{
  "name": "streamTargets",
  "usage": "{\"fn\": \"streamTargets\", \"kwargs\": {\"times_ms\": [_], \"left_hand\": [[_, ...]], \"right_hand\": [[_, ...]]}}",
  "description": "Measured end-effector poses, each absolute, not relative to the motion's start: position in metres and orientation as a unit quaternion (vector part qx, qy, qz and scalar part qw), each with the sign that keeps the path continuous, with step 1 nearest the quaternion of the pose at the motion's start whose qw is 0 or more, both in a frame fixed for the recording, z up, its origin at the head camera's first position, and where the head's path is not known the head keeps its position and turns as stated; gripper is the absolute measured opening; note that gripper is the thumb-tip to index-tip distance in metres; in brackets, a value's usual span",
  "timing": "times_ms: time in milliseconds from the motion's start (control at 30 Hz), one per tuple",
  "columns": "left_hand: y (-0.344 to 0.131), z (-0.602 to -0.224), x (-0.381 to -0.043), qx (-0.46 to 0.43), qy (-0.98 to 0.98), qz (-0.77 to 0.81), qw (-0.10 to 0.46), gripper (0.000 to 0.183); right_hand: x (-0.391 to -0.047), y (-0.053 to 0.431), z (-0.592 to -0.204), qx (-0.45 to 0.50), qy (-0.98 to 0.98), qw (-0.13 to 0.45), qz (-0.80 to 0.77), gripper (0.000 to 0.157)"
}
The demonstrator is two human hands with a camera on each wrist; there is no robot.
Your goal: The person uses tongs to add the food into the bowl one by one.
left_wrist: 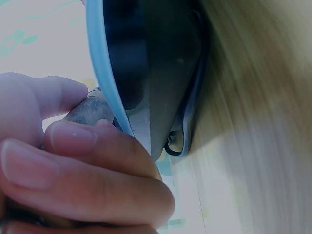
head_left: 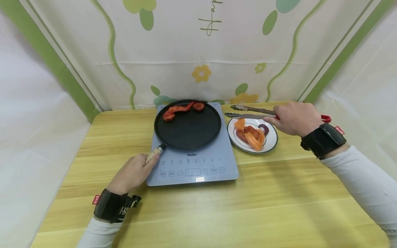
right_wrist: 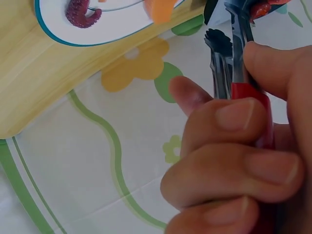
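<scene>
In the head view my left hand grips the pale handle of a flat black frying pan. Inside the pan, near its far rim, lie a reddish strip of food and a round dark-red piece. Metal tongs with red grips are held in my right hand, their tips parted with nothing between them, between pan and plate. Below the tongs stands a white plate with orange pieces, brownish-red sausage-like pieces and a purple curled piece.
The pan sits on a pale blue induction cooker with touch buttons along its front. A wooden table carries everything. Behind its far edge hangs a white cloth printed with flowers and green stems.
</scene>
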State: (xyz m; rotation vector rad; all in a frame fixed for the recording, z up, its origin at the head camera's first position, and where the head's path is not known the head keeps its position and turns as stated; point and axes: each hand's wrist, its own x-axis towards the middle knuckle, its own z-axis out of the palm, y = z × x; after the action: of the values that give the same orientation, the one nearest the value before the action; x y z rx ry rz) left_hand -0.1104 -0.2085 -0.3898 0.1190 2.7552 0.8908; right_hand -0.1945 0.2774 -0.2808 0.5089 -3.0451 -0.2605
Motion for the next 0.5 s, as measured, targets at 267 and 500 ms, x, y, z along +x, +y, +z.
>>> {"fn": "streamTargets", "kwargs": {"times_ms": [267, 500], "left_hand": [[-0.208, -0.390, -0.111, 0.044, 0.942, 0.309, 0.121, 0.061], [-0.209, -0.390, -0.111, 0.043, 0.944, 0.305, 0.121, 0.061]], "right_hand": [[-0.177, 0.284, -0.284, 0.163, -0.981, 0.051, -0.095, 0.051], [-0.166, 0.286, -0.295, 0.167, -0.978, 0.065, -0.107, 0.054]]}}
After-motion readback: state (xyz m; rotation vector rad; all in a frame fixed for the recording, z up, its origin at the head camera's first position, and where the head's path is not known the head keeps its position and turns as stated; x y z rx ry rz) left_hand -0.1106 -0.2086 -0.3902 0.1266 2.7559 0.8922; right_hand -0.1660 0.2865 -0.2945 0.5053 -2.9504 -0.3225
